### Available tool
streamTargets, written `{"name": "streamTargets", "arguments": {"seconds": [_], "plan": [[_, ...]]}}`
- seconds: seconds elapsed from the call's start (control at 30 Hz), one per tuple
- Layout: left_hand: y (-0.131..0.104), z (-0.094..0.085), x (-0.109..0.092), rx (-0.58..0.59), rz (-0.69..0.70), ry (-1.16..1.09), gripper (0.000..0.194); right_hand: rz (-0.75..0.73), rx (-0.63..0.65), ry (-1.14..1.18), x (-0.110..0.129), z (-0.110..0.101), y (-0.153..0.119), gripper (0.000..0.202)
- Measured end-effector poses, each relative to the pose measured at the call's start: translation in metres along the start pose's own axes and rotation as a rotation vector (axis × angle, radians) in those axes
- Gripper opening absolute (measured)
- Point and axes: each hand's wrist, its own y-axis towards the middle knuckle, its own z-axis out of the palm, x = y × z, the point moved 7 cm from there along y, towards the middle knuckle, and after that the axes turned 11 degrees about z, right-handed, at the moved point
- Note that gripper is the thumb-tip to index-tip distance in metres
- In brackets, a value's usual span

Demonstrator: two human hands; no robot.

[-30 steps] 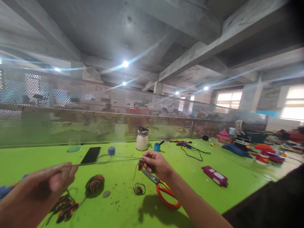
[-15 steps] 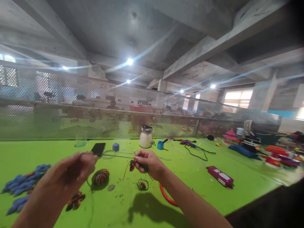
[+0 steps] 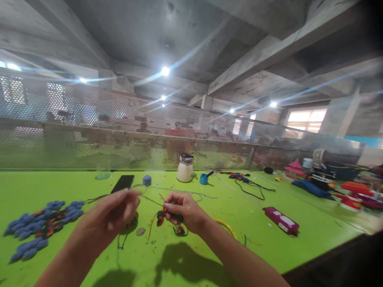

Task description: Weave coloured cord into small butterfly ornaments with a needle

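My left hand (image 3: 116, 211) is raised over the table with its fingers curled around a strand of dark yarn (image 3: 152, 200). The strand stretches across to my right hand (image 3: 182, 211). Between the right thumb and fingers are a thin crochet hook (image 3: 162, 197), its tip pointing up and left, and a small dark and orange crochet piece (image 3: 160, 218) with a loose orange tail hanging down. Behind my left hand a ball of dark and orange yarn (image 3: 133, 222) is mostly hidden. Below my right hand lies a small yarn tangle (image 3: 180, 230).
Blue crochet flowers (image 3: 26, 225) and dark-orange ones (image 3: 55, 223) lie at left. A phone (image 3: 123, 183), a blue yarn ball (image 3: 147, 180), a cream jug (image 3: 184, 170) and a blue pot (image 3: 204, 179) stand farther back. A magenta box (image 3: 281, 221) lies right, before a mesh partition (image 3: 149, 131).
My left hand has moved right, nearer my right hand, and the yarn between them is shorter. It now covers most of the yarn ball. My right hand keeps the hook and piece.
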Motion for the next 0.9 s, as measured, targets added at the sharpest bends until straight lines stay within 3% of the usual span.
{"name": "streamTargets", "arguments": {"seconds": [0.1,0.17,0.23,0.37,0.5,0.57,0.6,0.73,0.9], "plan": [[0.006,0.008,0.009,0.105,0.02,0.326,0.046,-0.005,-0.017,0.019,-0.003,0.007,-0.003,0.032],[0.009,0.007,0.018,0.151,-0.002,0.548,0.036,-0.028,-0.064,0.014,-0.001,0.008,-0.004,0.032],[0.006,0.006,0.03,0.182,-0.098,0.527,0.014,-0.012,-0.087,0.043,-0.004,0.009,-0.003,0.034],[-0.004,0.013,0.035,0.199,-0.197,0.299,0.034,0.038,-0.108,0.1,-0.016,0.012,-0.002,0.035],[-0.009,0.019,0.029,0.04,-0.202,-0.024,0.028,0.037,-0.124,0.1,-0.025,0.021,-0.005,0.033],[-0.012,0.021,0.034,-0.045,-0.273,-0.206,0.011,0.009,-0.146,0.066,-0.025,0.024,-0.007,0.032],[-0.014,0.024,0.038,-0.051,-0.312,-0.261,0.018,-0.012,-0.161,0.041,-0.024,0.025,-0.007,0.032],[-0.017,0.032,0.046,0.091,-0.299,-0.147,0.053,-0.062,-0.223,-0.054,-0.021,0.026,-0.008,0.031],[-0.015,0.027,0.047,0.127,-0.2,0.075,0.057,0.026,-0.201,-0.029,-0.027,0.025,-0.008,0.032]]}}
